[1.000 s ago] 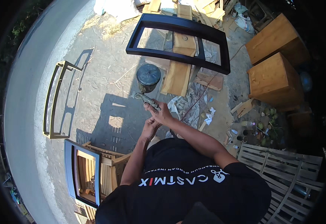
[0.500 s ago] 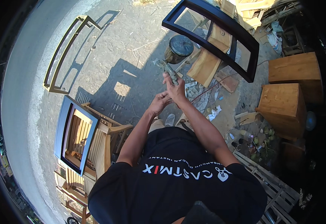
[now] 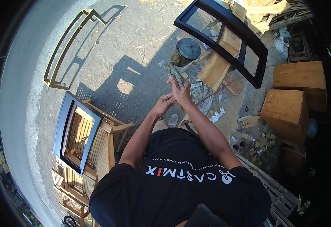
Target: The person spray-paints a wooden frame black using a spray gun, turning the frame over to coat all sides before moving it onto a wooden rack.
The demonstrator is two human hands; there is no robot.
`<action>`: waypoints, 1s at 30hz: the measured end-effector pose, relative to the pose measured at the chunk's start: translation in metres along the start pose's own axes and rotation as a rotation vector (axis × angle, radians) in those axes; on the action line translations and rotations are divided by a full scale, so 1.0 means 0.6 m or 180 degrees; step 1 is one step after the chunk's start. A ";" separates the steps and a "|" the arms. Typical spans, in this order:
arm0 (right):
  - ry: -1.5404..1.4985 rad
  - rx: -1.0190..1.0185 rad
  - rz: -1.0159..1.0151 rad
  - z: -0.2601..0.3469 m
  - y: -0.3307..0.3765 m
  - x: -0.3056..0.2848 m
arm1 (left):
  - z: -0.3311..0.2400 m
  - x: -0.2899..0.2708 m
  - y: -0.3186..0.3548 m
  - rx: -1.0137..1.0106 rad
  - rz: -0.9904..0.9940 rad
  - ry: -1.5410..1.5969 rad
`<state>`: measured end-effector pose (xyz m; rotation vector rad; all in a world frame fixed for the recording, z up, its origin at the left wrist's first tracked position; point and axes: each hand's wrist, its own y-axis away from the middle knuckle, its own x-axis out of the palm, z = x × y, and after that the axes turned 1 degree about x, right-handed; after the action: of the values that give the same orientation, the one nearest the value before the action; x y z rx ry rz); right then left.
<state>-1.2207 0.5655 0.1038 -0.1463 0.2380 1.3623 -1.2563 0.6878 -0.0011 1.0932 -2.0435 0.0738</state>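
Observation:
In front of my body, my right hand (image 3: 181,93) is wrapped around a grey-green, stained spray gun (image 3: 177,77), whose hooked end points away from me to the upper left. Just below and to its left, my left hand (image 3: 162,106) has its fingers bent together against the base of the right hand. What those fingers pinch, if anything, is hidden. Beyond the spray gun sits a round container with a dark lid (image 3: 188,48). A dark, glossy rectangular frame with a crossbar (image 3: 184,16) stands farther off to the right, touched by neither hand.
At left are a dark-framed panel (image 3: 61,126), slatted wooden furniture (image 3: 112,151) and a thin curved frame (image 3: 53,64). Wooden boards (image 3: 213,70) lie beneath the dark frame. A red hose (image 3: 214,90) crosses the ground. Two wooden boxes (image 3: 284,108) (image 3: 300,75) stand at right.
The view has shifted slightly, so the dark frame and the lidded container sit farther right and lower. My hands keep nearly the same pose, with the spray gun still in the right one.

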 end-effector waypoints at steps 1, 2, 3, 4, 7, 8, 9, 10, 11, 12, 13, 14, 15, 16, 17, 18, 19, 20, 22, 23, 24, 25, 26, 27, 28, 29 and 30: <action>0.0006 0.0002 -0.0036 0.001 -0.001 0.003 | -0.003 -0.004 0.000 -0.0017 0.0031 -0.0008; 0.0048 -0.0025 -0.0020 0.003 -0.002 0.007 | -0.007 -0.010 0.001 0.0001 0.0054 -0.0094; 0.0104 -0.0019 -0.0062 0.001 0.001 0.007 | -0.008 -0.013 0.001 -0.0031 0.0123 -0.0177; 0.0171 -0.0244 -0.0121 -0.001 -0.004 0.004 | -0.018 -0.010 -0.001 -0.0044 0.0108 -0.0324; 0.0152 -0.0337 -0.0062 0.008 0.006 0.009 | -0.048 -0.023 0.012 -0.0122 -0.0322 -0.0696; 0.0114 -0.0626 -0.0189 -0.002 0.007 0.011 | -0.063 -0.019 0.009 0.0076 -0.0368 -0.0544; 0.0097 -0.0642 -0.0206 -0.002 0.009 0.007 | -0.078 -0.016 0.010 0.0264 -0.0451 -0.0386; 0.0122 -0.0610 -0.0258 0.003 0.012 0.000 | -0.094 -0.011 0.008 0.0318 -0.0584 -0.0362; 0.0085 -0.0650 -0.0305 0.000 0.016 -0.008 | -0.109 -0.004 0.003 0.0392 -0.0704 -0.0341; 0.0075 -0.0672 -0.0324 -0.003 0.019 -0.013 | -0.121 -0.005 -0.002 0.0392 -0.0784 -0.0385; 0.0159 -0.0718 -0.0277 -0.004 0.019 -0.013 | -0.135 -0.009 -0.007 0.0414 -0.0856 -0.0412; 0.0133 -0.0705 -0.0465 -0.003 0.033 -0.028 | -0.136 -0.006 -0.021 0.0293 -0.0778 -0.0376; 0.0103 -0.0740 -0.0438 -0.007 0.034 -0.028 | -0.145 -0.008 -0.029 0.0259 -0.0798 -0.0301; 0.0048 -0.0776 -0.0366 -0.017 0.034 -0.023 | -0.154 -0.006 -0.035 0.0235 -0.0910 -0.0315; 0.0094 -0.0758 -0.0367 -0.022 0.036 -0.022 | -0.164 -0.005 -0.037 0.0197 -0.1064 -0.0350; 0.0121 -0.0734 -0.0344 -0.023 0.038 -0.022 | -0.173 -0.001 -0.042 0.0222 -0.1007 -0.0325; 0.0151 -0.0801 -0.0452 -0.021 0.042 -0.024 | -0.182 0.007 -0.045 0.0238 -0.0967 -0.0301; 0.0194 -0.0765 -0.0439 -0.022 0.047 -0.032 | -0.187 0.020 -0.055 0.0258 -0.0846 -0.0337; 0.0244 -0.0770 -0.0468 -0.024 0.055 -0.037 | -0.192 0.034 -0.065 0.0371 -0.1178 -0.0550; 0.0294 -0.0677 -0.0417 -0.025 0.059 -0.041 | -0.193 0.039 -0.067 0.0389 -0.1094 -0.0573; 0.0335 -0.0602 -0.0312 -0.027 0.056 -0.038 | -0.199 0.032 -0.066 0.0455 -0.1001 -0.0689; 0.0356 -0.0639 -0.0362 -0.028 0.059 -0.039 | -0.200 0.035 -0.066 0.0494 -0.0888 -0.0808; 0.0282 -0.0629 -0.0360 -0.030 0.061 -0.040 | -0.204 0.036 -0.064 0.0487 -0.0829 -0.0705; 0.0207 -0.0638 -0.0319 -0.030 0.057 -0.037 | -0.208 0.032 -0.065 0.0543 -0.0803 -0.0698; 0.0234 -0.0578 -0.0334 -0.036 0.061 -0.041 | -0.206 0.032 -0.066 0.0487 -0.0779 -0.0787; 0.0268 -0.0616 -0.0376 -0.041 0.063 -0.044 | -0.203 0.032 -0.070 0.0439 -0.0765 -0.0874; 0.0258 -0.0617 -0.0383 -0.046 0.068 -0.048 | -0.200 0.036 -0.069 0.0395 -0.0748 -0.0833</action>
<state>-1.2684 0.5400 0.0857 -0.3727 0.1620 1.2594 -1.1586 0.6946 0.0823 1.4794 -2.1442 -0.0660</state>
